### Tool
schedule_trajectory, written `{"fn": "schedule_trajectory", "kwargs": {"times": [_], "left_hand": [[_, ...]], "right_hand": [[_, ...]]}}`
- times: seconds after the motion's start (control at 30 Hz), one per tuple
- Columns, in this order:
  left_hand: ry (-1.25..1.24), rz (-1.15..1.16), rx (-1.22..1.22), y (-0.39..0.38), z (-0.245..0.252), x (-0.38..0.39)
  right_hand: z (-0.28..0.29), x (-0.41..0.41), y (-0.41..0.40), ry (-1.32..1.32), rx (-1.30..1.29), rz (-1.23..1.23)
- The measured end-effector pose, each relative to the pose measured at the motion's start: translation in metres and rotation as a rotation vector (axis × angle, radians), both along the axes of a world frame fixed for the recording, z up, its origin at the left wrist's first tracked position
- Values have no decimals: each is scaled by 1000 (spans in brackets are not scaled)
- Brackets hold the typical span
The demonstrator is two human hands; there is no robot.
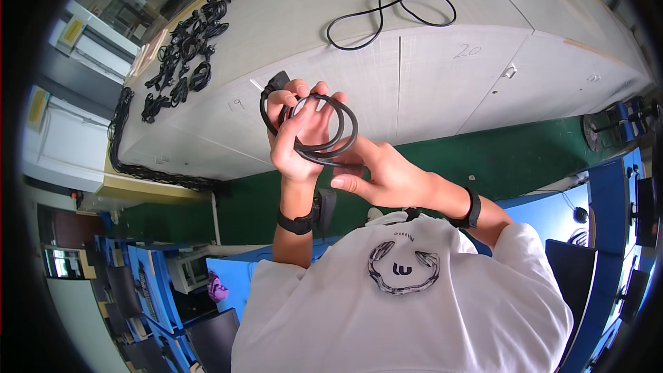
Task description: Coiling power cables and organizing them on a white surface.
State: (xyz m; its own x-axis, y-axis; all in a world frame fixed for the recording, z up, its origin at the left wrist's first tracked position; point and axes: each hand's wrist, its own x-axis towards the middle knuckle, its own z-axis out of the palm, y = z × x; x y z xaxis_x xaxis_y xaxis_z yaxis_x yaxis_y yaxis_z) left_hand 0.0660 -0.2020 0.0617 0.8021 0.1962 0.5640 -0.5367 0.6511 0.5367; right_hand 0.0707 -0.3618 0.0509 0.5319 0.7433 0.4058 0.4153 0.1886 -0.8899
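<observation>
A black power cord (pixel 348 114) is wound into loose loops in front of me. My left hand (pixel 303 140) grips the coil, its thumb across the loops and its fingers spread up behind them. The cord's black connector (pixel 278 81) sticks up beside the left fingertips. At the lower right of the coil, my right hand (pixel 393 176) has its fingers curled around the cord, with the thumb held apart below. The cord's other end is hidden in or behind the right hand. Beyond both hands, a second power cord (pixel 380 15) lies uncoiled on the white cabinet top (pixel 300 5).
Several bundled black cords (pixel 191 44) lie at the left of the cabinet top. A thick run of black cables (pixel 155 176) hangs along the cabinet's left edge. Blue desks (pixel 557 212) with monitors (pixel 570 280) stand behind me on both sides, above a green floor (pixel 497 155).
</observation>
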Motion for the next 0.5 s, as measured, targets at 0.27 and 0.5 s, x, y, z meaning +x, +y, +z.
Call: {"fn": "schedule_trajectory", "kwargs": {"times": [0.27,0.5], "left_hand": [[-12,143,110,5,0,7],[25,114,81,-7,11,10]], "right_hand": [[-9,2,0,19,114,-383],[2,7,-7,-68,-76,-373]]}}
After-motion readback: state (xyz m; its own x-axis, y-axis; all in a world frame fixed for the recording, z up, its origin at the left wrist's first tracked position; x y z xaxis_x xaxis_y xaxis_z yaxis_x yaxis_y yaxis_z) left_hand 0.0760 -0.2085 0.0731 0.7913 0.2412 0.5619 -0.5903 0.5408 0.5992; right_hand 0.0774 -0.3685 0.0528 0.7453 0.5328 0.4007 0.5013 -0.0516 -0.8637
